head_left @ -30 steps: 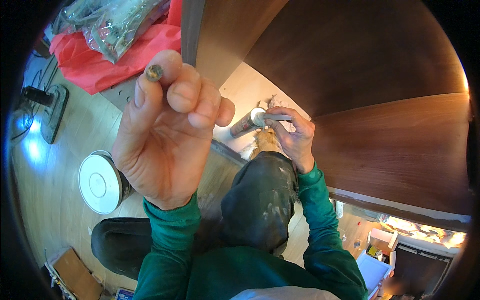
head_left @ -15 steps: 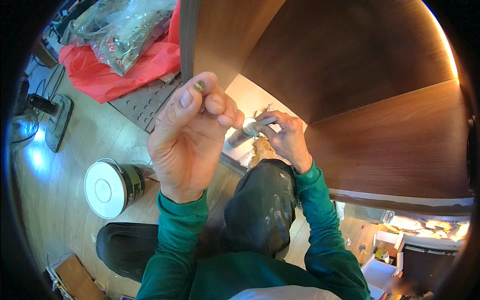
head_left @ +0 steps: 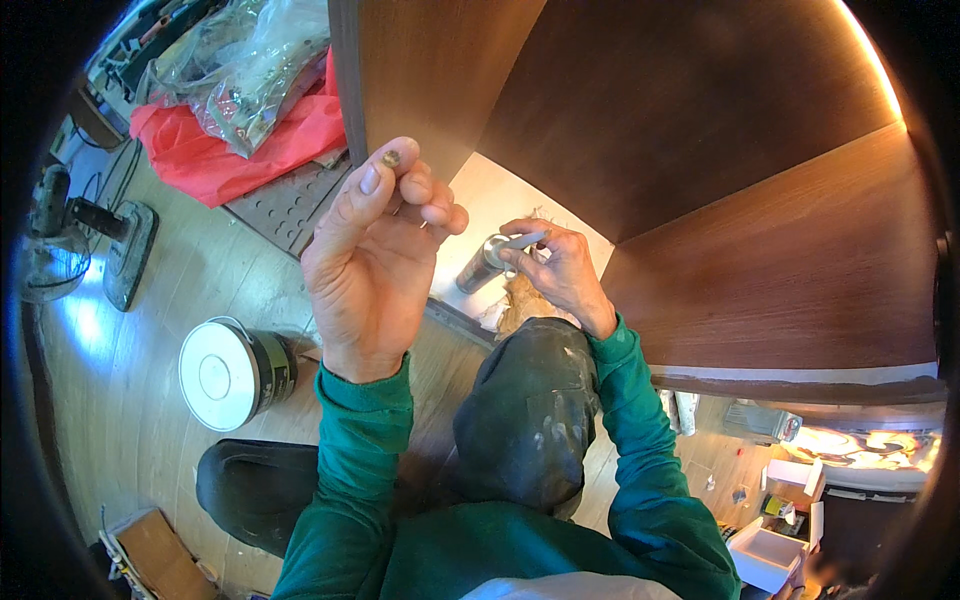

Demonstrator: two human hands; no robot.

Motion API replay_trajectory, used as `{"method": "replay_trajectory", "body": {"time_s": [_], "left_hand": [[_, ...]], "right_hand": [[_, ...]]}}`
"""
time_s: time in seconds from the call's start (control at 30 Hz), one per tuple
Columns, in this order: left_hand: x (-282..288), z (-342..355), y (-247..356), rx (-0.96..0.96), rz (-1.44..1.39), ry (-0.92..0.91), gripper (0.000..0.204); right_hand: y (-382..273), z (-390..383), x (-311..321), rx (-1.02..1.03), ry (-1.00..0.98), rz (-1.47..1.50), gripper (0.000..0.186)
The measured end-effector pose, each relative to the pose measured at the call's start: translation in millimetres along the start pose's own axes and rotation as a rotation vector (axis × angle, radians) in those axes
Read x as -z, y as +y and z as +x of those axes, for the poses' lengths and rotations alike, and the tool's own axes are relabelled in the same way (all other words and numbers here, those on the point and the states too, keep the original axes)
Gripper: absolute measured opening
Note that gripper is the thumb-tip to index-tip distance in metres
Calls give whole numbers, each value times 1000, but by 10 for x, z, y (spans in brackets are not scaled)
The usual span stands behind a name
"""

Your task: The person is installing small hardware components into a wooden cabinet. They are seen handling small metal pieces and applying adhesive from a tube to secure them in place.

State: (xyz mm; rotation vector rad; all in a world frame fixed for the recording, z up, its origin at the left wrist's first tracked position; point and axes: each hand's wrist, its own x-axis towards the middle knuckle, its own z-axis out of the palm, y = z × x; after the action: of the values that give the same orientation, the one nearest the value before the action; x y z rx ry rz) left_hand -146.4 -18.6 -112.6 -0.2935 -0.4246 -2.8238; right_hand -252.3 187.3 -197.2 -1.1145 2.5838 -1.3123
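Note:
My left hand (head_left: 368, 250) is raised palm-up in front of the cabinet. Its thumb and forefinger pinch a small round brass-coloured piece (head_left: 391, 158), while the other fingers curl loosely. Lower down, inside the cabinet, my right hand (head_left: 565, 270) grips a slim pale grey piece (head_left: 528, 240) between thumb and fingers. The tip of that piece reaches over the top of a dull metallic can (head_left: 484, 268); I cannot tell whether they touch. A crumpled brown and white rag (head_left: 525, 305) lies below the hand.
Dark brown panels (head_left: 780, 265) enclose the cabinet around a pale base (head_left: 485, 190). A lidded bucket (head_left: 220, 375) stands on the wood floor at left. Beyond it are a black stand (head_left: 130, 255) and a red bag (head_left: 240, 150) with clear plastic. White boxes (head_left: 770, 550) lie at lower right.
The view has shifted slightly. My left hand has drawn back a little toward me, still pinching the brass-coloured piece. The right hand stays by the can with the grey piece.

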Motion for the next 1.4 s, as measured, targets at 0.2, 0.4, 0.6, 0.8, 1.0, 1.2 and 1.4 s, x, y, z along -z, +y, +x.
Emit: {"method": "replay_trajectory", "body": {"time_s": [0.2,0.4,0.6,0.8,1.0,1.2,1.4], "left_hand": [[13,8,-75,22,-5,15,29],[62,38,-186,92,64,56,23],[113,46,-231,138,52,67,20],[110,23,-260,192,80,61,22],[73,18,-261,368,14,116,24],[47,0,-276,408,23,161,21],[62,19,-323,446,-65,70,15]], "right_hand": [[-8,-42,37,-23,-17,-37,25],[-52,-118,162,-32,-13,5,45],[-68,-210,464,-6,249,137,40],[-993,105,606,229,338,328,28],[-1175,365,535,326,163,357,28],[-1173,389,487,314,114,299,25],[-1119,407,461,300,108,300,23]]}}
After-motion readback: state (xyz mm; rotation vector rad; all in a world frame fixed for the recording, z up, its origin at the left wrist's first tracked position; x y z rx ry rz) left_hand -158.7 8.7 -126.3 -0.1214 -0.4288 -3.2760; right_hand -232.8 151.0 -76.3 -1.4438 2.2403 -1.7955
